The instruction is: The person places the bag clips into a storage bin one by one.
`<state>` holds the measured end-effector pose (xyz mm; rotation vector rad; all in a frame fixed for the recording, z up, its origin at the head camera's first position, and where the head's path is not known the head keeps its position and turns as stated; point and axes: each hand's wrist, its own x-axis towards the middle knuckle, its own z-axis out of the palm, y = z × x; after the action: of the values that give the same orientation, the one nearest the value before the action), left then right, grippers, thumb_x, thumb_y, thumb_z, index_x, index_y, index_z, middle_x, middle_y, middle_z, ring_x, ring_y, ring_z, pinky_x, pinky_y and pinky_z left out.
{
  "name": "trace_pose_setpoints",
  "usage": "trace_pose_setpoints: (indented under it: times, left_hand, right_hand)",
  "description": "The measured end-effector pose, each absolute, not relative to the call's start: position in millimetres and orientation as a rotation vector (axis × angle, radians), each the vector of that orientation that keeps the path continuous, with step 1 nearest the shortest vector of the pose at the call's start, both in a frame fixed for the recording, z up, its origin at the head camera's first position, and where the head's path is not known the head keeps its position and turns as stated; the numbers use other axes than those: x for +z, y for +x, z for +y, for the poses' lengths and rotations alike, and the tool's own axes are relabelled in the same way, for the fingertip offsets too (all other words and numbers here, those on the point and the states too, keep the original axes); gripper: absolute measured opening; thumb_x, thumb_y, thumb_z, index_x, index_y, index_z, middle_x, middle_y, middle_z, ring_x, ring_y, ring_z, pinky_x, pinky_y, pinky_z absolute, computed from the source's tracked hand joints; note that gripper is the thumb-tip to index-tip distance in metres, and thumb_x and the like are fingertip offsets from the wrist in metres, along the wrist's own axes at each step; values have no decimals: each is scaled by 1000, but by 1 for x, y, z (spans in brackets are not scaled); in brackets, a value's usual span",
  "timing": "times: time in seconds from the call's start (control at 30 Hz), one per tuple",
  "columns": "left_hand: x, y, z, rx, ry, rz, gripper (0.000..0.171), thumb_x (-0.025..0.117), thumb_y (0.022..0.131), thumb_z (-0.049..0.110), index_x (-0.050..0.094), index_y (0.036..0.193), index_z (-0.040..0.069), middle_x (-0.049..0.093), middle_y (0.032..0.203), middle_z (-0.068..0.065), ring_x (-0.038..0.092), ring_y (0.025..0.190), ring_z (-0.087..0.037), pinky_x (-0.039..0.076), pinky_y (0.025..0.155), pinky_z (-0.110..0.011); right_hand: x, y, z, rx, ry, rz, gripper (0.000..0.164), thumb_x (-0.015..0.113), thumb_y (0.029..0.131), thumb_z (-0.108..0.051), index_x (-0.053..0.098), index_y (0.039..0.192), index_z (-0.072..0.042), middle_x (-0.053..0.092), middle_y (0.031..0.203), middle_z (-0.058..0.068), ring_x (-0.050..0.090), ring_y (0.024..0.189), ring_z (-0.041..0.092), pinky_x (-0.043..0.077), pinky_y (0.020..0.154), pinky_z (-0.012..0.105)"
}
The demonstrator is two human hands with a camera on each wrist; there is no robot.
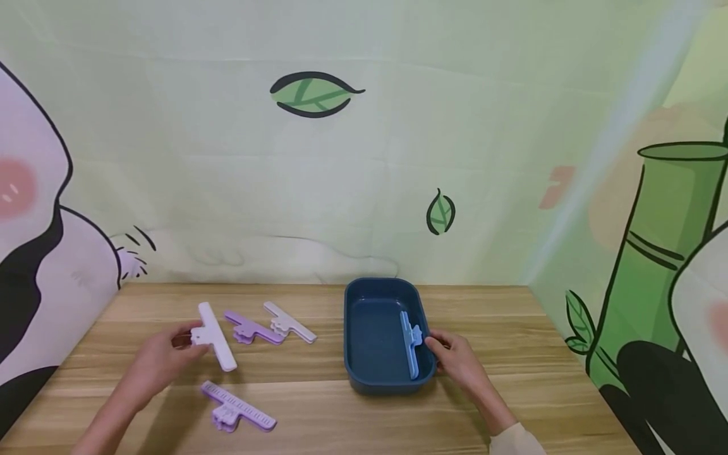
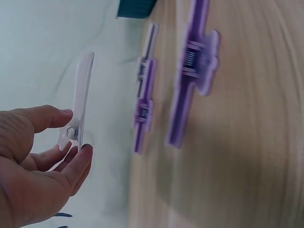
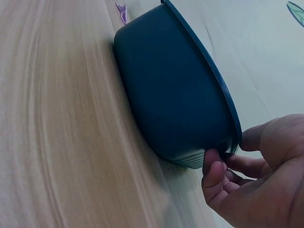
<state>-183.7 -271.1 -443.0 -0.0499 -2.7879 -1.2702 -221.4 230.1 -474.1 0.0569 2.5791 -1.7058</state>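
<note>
A white bag clip (image 1: 217, 338) is pinched between the thumb and fingers of my left hand (image 1: 162, 360), raised over the table's left side. In the left wrist view the white clip (image 2: 81, 97) appears edge-on, with the thumb on one side of its handle. My right hand (image 1: 459, 359) grips the right rim of a dark blue plastic bin (image 1: 375, 382), thumb at the top edge and fingers under it. Inside the bin a blue bag clip (image 1: 409, 347) leans along the right wall. In the right wrist view the bin (image 3: 175, 85) shows its outer side.
Between the left hand and the bin lie a purple clip (image 1: 254, 328) and a pale clip (image 1: 289, 322). Nearer the front lies another purple clip (image 1: 239, 406). The wooden table (image 1: 307, 417) ends at a printed cloth backdrop (image 1: 227, 158).
</note>
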Motion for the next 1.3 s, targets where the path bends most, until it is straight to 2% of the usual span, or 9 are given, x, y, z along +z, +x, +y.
trace_pose_setpoints:
  times: [0.13,0.37,0.5,0.63,0.73,0.87,1.3]
  left_hand:
    - [-432,-180,-268,-1277,-73,-2761,59,74,96,16,50,140,-16,63,126,-35,62,116,-47,51,77,-16]
    - [-411,-175,-266,-1319,-82,-2751,62,73,98,17,47,143,-15,58,132,-37,58,122,-50,56,82,-24]
    - [-400,-173,-268,-1314,-108,-2724,60,73,98,14,48,143,-15,59,132,-37,59,121,-46,51,79,-14]
    - [-391,-170,-270,-1314,-148,-2707,58,73,97,13,50,142,-15,61,130,-35,65,111,-21,50,77,-10]
    - [-385,-169,-273,-1324,-153,-2719,58,73,98,14,50,143,-14,60,131,-34,58,102,2,51,78,-11]
    - [-381,-169,-276,-1341,-164,-2728,57,72,99,15,50,143,-14,59,132,-35,52,98,13,51,77,-12]
    - [-381,-168,-274,-1388,-207,-2688,55,72,98,12,51,141,-15,61,128,-32,56,96,11,53,77,-13]
  right_hand:
    - [-474,-221,230,-1716,60,2576,31,58,105,-9,65,131,7,68,107,16,62,79,20,54,65,31]
    - [-473,-220,230,-1705,49,2578,32,57,106,-10,65,132,7,67,107,16,60,79,20,52,64,30]
    - [-474,-220,230,-1718,54,2571,32,57,106,-10,65,132,7,67,107,16,61,79,20,53,64,30]
    - [-474,-220,230,-1747,50,2561,31,57,106,-8,64,131,8,68,107,17,62,79,20,53,62,28]
    - [-475,-221,230,-1762,33,2554,32,57,106,-8,64,131,9,68,108,19,64,80,21,54,62,29]
    - [-475,-221,230,-1776,18,2545,33,57,106,-9,62,132,11,68,109,20,64,81,22,54,61,29]
    - [-474,-221,230,-1753,25,2577,32,58,106,-9,64,131,10,68,107,19,63,80,21,53,61,29]
